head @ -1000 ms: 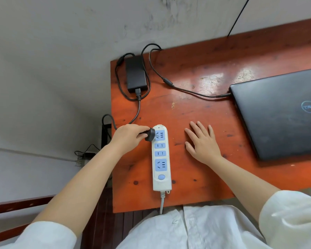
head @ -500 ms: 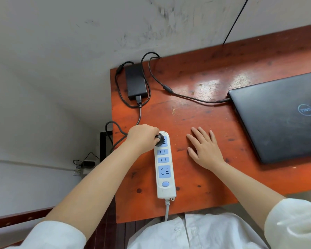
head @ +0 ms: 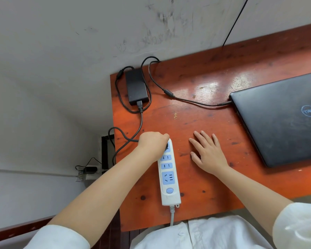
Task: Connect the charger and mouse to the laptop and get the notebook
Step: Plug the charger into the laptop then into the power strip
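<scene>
Since a second ago the left hand (head: 153, 143) has carried the black plug (head: 166, 146) from beside the power strip (head: 168, 174) onto its top socket, at lower centre of the frame; fingers closed around the plug; the right hand (head: 207, 153) lies flat and spread on the table (head: 196, 115); the charger (head: 136, 87) sits at upper centre-left, its cable (head: 192, 101) reaching the closed laptop (head: 284, 119) at right.

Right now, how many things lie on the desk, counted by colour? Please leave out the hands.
Black: 2, the charger with its cables and the laptop
White and blue: 1, the power strip
Total: 3
</scene>
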The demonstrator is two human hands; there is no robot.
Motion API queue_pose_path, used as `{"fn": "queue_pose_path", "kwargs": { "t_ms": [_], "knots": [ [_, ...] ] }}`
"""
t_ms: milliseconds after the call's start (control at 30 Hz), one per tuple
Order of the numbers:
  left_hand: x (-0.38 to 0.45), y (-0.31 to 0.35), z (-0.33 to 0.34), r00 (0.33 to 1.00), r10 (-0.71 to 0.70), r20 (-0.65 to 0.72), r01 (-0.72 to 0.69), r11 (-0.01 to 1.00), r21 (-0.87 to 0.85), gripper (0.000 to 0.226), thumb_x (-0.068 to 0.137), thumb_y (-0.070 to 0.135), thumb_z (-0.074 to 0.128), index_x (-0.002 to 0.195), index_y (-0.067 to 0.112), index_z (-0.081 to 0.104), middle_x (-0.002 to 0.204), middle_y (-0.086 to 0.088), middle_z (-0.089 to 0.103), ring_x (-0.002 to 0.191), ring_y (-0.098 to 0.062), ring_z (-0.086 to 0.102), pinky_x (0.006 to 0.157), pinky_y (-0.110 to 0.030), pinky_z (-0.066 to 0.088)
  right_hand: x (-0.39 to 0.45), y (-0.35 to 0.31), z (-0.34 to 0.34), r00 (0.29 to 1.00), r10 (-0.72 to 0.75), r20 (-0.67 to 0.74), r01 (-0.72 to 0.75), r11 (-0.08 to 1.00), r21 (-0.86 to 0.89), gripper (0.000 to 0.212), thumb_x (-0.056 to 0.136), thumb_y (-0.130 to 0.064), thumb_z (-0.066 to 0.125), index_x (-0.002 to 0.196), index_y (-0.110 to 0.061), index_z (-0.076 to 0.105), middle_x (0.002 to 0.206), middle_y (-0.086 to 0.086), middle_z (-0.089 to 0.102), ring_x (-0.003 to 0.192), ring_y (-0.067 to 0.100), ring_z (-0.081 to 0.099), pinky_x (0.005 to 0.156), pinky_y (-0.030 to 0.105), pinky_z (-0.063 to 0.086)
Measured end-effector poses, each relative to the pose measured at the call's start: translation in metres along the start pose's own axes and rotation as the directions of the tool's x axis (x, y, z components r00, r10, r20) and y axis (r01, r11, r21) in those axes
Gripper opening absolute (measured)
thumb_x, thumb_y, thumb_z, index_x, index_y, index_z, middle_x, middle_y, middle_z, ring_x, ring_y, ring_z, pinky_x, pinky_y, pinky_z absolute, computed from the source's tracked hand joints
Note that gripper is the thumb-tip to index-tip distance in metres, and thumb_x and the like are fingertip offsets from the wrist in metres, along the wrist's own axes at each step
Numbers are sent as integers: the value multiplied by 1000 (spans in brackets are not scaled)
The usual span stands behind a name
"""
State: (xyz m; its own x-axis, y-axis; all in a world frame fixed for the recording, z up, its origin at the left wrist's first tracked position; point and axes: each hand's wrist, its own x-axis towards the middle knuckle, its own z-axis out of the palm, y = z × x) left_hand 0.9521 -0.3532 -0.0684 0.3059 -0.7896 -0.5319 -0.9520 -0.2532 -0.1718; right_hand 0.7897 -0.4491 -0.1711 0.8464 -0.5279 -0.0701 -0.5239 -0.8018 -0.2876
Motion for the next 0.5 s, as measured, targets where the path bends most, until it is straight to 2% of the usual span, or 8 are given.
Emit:
{"fn": "queue_pose_path", "kwargs": {
  "t_ms": [100, 200, 267, 400, 500],
  "knots": [
    [5, 4, -4, 1000, 8, 15, -7, 999, -39, 23, 91, 6, 43, 113, 9, 43, 102, -12, 63, 82, -31, 57, 42, -28, 26, 0, -2, -2, 1000, 8, 1, -8, 1000, 16, 46, 80, -30, 50, 121, -11, 59, 136, 16, 52, 130, 37, 42, 107, 59, 26],
    [10, 7, -6, 999, 16, 33, -14, 998, -66, 20, 90, 8, 44, 110, 9, 46, 103, -12, 63, 85, -31, 57, 55, -32, 36, -1, -3, -1, 1000, 5, 2, -5, 1000, 21, 47, 80, -30, 49, 121, -11, 59, 137, 15, 51, 131, 36, 41, 108, 58, 25],
    [13, 3, -5, 1000, 6, 24, -3, 992, -125, 17, 89, 11, 43, 105, 8, 48, 104, -13, 62, 89, -31, 58, 59, -33, 36, 0, -1, -2, 1000, 6, 0, -6, 1000, 26, 46, 80, -30, 50, 121, -11, 59, 137, 15, 51, 130, 36, 41, 108, 59, 25],
    [9, -7, 3, 1000, -13, -8, 10, 970, -241, 13, 89, 15, 43, 99, 9, 48, 99, -13, 64, 80, -31, 55, 56, -32, 33, 0, 0, -2, 1000, 4, -4, -4, 1000, 14, 45, 79, -30, 52, 119, -11, 61, 134, 15, 55, 128, 36, 45, 105, 59, 28],
    [12, -6, 0, 1000, -3, 10, 5, 971, -241, 4, 88, 15, 45, 90, 12, 45, 97, -12, 64, 71, -26, 45, 54, -32, 32, 2, 0, -3, 1000, 3, -6, -3, 1000, 0, 45, 77, -30, 53, 117, -12, 62, 132, 15, 57, 125, 36, 48, 103, 60, 31]
  ]
}}
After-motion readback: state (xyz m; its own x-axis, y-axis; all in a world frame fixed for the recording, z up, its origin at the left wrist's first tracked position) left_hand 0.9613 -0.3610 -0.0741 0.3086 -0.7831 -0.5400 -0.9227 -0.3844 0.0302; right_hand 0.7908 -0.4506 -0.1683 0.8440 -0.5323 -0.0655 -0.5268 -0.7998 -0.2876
